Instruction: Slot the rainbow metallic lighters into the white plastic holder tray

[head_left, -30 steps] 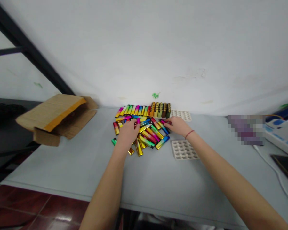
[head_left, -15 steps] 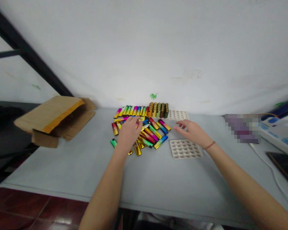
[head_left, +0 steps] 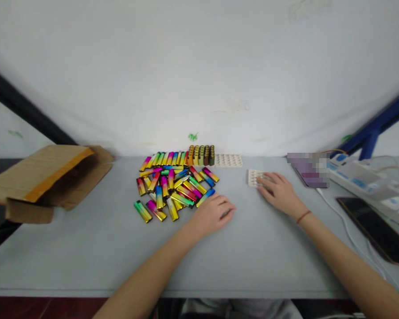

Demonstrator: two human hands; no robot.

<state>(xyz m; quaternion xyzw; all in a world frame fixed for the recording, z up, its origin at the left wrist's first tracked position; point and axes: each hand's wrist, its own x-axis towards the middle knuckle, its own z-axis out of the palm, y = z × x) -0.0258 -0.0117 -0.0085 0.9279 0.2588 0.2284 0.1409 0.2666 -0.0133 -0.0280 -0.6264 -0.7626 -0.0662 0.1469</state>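
Note:
My right hand is on a small white tray with rows of round hollows, its fingers over the tray's right part and covering it. My left hand hovers low over the table, just right of the pile, with bent fingers apart and nothing visible in them. Beside it lies a loose pile of shiny multicoloured lighters. Behind the pile, a row of similar lighters leans side by side. Next to that row stands a block of upright lighters, with a second white tray at its right.
An open cardboard box lies on its side at the left. To the right are a partly blurred purple object, a white power strip, a dark phone and white cables. A white wall backs the table.
My left hand has left the pile and come nearer and to the right. My right hand has moved onto the near white tray, which has shifted away and to the right. The view has turned right.

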